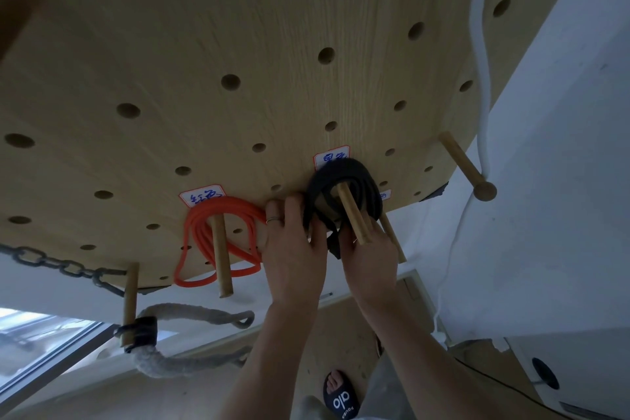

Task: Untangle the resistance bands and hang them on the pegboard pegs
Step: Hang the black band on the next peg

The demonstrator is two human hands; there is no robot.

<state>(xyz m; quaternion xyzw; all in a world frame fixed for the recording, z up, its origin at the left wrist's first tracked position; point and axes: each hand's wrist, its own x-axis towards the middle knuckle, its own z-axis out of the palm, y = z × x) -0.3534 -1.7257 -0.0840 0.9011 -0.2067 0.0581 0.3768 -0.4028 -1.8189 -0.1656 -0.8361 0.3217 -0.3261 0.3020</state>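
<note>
A wooden pegboard (238, 27) fills the upper view. An orange resistance band (204, 225) hangs in several loops over a wooden peg (221, 259) under a white label. To its right a black resistance band (344, 174) is looped over another peg (353, 215), below a second label. My left hand (293, 249) grips the black band's left side, a ring on one finger. My right hand (371, 256) holds the band's lower part, its fingers round the band just under the peg.
A peg (465, 167) sticks out at the right beside a white cord (482, 78). At the lower left a peg (131, 300) carries a black chain (54, 262) and a thick grey rope (191, 314). My sandalled foot (341, 395) stands on the floor below.
</note>
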